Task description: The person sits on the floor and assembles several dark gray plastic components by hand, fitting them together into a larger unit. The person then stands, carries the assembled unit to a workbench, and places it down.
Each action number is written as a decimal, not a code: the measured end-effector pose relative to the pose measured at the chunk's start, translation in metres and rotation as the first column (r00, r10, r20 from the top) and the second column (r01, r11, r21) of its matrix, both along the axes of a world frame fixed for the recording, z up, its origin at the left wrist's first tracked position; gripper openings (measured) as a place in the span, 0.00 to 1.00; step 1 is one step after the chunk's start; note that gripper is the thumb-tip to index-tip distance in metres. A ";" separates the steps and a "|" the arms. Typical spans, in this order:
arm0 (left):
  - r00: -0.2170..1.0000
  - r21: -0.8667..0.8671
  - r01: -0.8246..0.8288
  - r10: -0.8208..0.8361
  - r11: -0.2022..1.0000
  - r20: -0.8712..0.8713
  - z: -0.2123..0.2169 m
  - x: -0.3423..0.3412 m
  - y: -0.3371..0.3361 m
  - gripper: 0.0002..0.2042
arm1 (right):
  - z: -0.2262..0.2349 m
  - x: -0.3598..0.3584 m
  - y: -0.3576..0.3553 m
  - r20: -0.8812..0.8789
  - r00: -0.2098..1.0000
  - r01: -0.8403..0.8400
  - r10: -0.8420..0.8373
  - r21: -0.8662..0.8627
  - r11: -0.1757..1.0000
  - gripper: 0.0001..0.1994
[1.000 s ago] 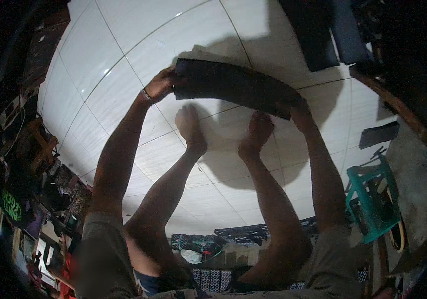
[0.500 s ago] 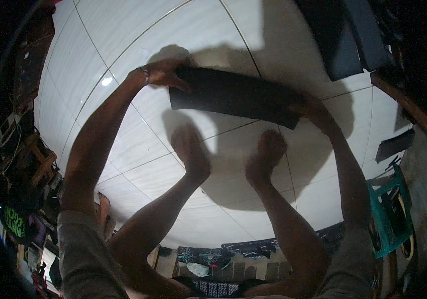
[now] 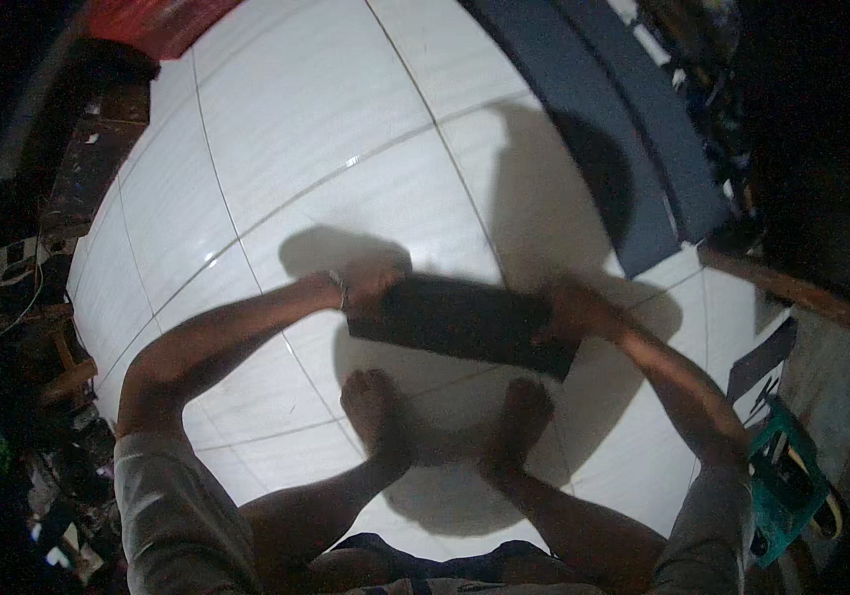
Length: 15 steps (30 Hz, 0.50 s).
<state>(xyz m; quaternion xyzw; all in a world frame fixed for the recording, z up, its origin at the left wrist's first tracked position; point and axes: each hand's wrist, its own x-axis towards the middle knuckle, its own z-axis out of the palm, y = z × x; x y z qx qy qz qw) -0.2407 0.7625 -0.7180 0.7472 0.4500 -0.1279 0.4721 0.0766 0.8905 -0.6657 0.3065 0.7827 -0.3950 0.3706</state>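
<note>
A dark, flat rectangular piece of material (image 3: 460, 319) stretches between my two hands, above the tiled floor and just beyond my feet. What it is made of I cannot make out. My left hand (image 3: 373, 285), with a bracelet at the wrist, is closed on its left end. At the other end, my right hand (image 3: 572, 311) grips it, and the fingers there are dim and slightly blurred. The piece slopes a little down to the right in the head view.
My bare feet (image 3: 375, 407) rest on the white tile floor (image 3: 296, 109). Long blue-grey panels (image 3: 633, 149) lie at the upper right. A teal plastic item (image 3: 787, 486) stands at the right, near a wooden edge (image 3: 792, 283). Dark clutter lines the left, with something red (image 3: 162, 25) at the top left.
The view has shifted, so my feet, hands and the floor sit lower in the picture. The dark piece has come slightly closer to my feet, still held at both ends.
</note>
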 end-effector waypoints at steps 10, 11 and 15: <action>0.838 0.523 -0.253 0.455 0.814 -0.302 0.112 -0.025 0.040 0.18 | 0.039 -0.026 0.044 -0.351 0.906 0.021 0.238 0.598 0.801 0.26; 0.840 0.578 -0.236 0.463 0.781 -0.283 0.118 -0.030 0.046 0.17 | 0.045 -0.031 0.054 -0.350 0.898 0.036 0.265 0.660 0.750 0.26; 0.845 0.645 -0.264 0.494 0.717 -0.202 0.107 -0.032 0.049 0.13 | 0.042 -0.026 0.069 -0.352 0.898 0.076 0.263 0.714 0.696 0.24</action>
